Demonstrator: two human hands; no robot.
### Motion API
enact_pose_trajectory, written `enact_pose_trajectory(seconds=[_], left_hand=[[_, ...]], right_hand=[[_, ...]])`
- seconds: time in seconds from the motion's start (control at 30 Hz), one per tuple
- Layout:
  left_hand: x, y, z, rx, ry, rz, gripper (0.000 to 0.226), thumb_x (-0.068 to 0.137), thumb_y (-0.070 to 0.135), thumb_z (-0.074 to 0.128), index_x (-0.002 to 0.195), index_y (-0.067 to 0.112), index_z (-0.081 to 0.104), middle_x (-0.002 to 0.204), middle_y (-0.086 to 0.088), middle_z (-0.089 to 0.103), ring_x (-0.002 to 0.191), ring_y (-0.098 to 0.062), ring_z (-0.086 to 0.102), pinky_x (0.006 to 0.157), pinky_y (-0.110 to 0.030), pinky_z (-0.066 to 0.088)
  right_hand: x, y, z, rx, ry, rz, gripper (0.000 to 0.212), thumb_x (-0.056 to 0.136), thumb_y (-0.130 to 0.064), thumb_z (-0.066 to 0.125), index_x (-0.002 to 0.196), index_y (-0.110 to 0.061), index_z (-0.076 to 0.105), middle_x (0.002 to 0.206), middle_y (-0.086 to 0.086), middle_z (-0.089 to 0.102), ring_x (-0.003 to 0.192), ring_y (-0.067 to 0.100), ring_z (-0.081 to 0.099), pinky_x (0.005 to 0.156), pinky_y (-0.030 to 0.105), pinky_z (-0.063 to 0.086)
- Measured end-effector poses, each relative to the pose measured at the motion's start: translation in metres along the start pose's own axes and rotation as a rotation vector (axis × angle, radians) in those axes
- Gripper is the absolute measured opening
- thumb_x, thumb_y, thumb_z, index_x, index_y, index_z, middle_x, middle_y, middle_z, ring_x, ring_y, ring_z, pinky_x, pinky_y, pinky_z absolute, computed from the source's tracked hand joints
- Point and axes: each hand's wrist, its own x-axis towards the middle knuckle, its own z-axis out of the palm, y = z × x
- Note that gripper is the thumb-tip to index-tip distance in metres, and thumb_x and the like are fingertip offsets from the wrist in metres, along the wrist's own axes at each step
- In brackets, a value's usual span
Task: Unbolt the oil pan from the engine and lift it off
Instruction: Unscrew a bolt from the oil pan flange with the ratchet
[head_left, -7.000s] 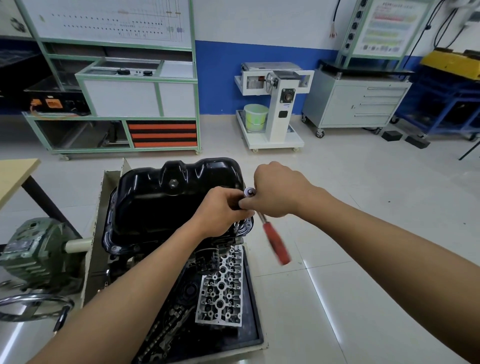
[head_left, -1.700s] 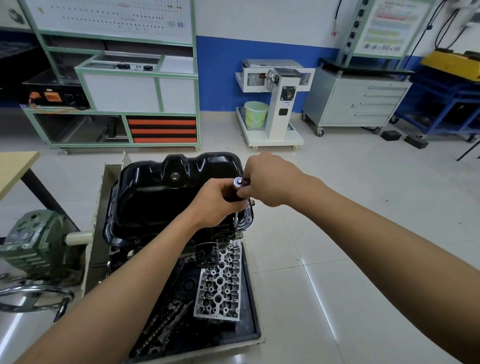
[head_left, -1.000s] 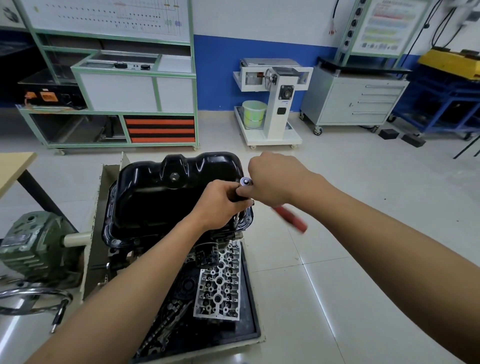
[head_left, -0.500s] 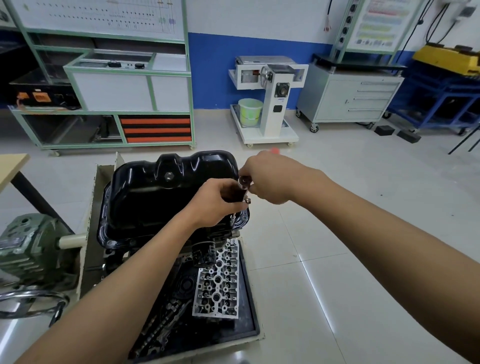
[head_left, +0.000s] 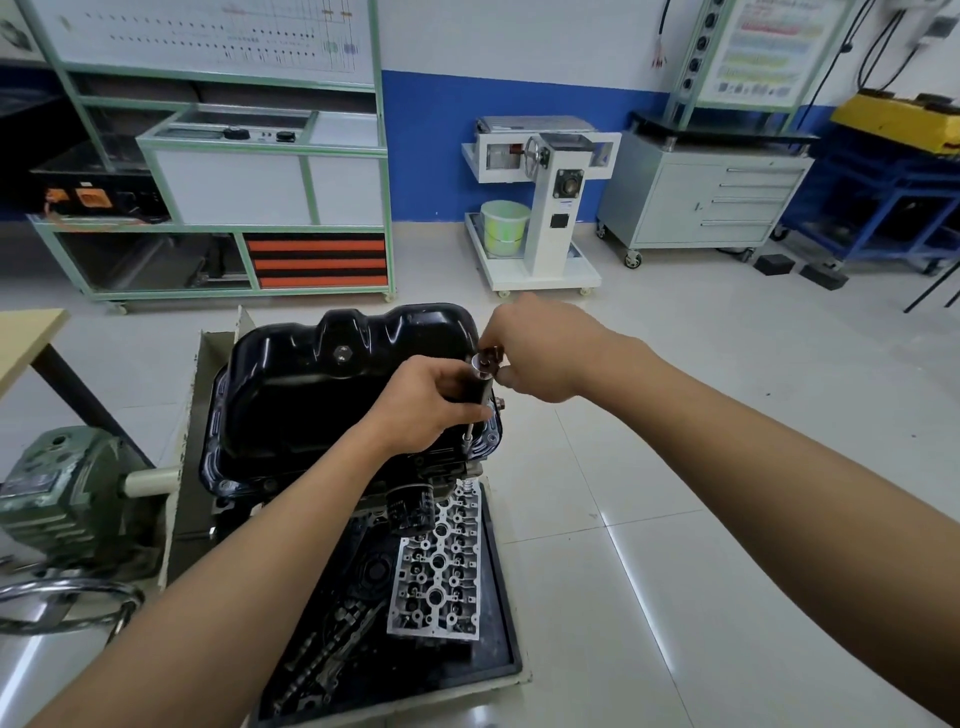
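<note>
Head view | left hand (head_left: 431, 400) gripping socket extension (head_left: 477, 391) on oil pan (head_left: 311, 395) rim | right hand (head_left: 540, 353) curled round ratchet head (head_left: 487, 358) | likely step: unbolting | next: socket square, fresh swing

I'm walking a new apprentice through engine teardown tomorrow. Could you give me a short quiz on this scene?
1. True or false: the oil pan has already been lifted off the engine.
2. Where does the tip of the ratchet tool sit? A) on the drain plug B) on the pan's rim at its near right corner C) on the oil filter
3. Which holds the tool: the left hand, the right hand, or both?

Key: 1 false; 2 B; 3 both.
</note>
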Motion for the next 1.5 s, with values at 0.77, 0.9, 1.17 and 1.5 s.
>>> enact_pose_trajectory(seconds=[0.77,0.9,1.17,1.5], left_hand=[[0.004,0.000,-0.001,0.050,-0.062,0.031,0.032,0.084,-0.006,0.077,0.101,0.022,0.072,0.094,0.004,0.078,0.093,-0.009,0.074,0.088,-0.022,0.056],[0.002,0.000,-0.001,0.038,-0.098,-0.006,0.031,0.088,-0.004,0.075,0.100,0.024,0.072,0.090,0.014,0.078,0.095,-0.002,0.073,0.087,-0.016,0.054],[0.000,-0.007,0.003,0.035,0.050,0.042,0.013,0.084,-0.003,0.079,0.095,0.001,0.073,0.096,-0.019,0.075,0.089,-0.024,0.073,0.090,-0.026,0.059],[0.005,-0.012,0.010,0.149,0.216,0.072,0.039,0.072,0.009,0.091,0.070,0.031,0.060,0.065,0.014,0.066,0.056,0.001,0.056,0.056,-0.014,0.045]], right_hand=[[0.000,0.002,0.000,-0.031,-0.009,-0.035,0.041,0.083,0.003,0.058,0.103,-0.029,0.072,0.106,0.008,0.059,0.086,0.031,0.060,0.056,0.028,0.037],[0.001,0.003,0.001,-0.009,-0.008,-0.191,0.058,0.082,0.008,0.057,0.121,-0.033,0.071,0.148,-0.005,0.052,0.129,0.026,0.050,0.091,0.043,0.051],[-0.001,-0.001,0.003,-0.026,0.078,0.050,0.010,0.085,-0.018,0.065,0.079,-0.023,0.059,0.088,0.004,0.057,0.071,0.025,0.054,0.054,0.028,0.033],[-0.003,-0.009,0.018,0.273,-0.001,0.212,0.044,0.081,-0.053,0.067,0.062,-0.019,0.046,0.061,-0.002,0.057,0.062,0.019,0.059,0.053,0.029,0.039]])
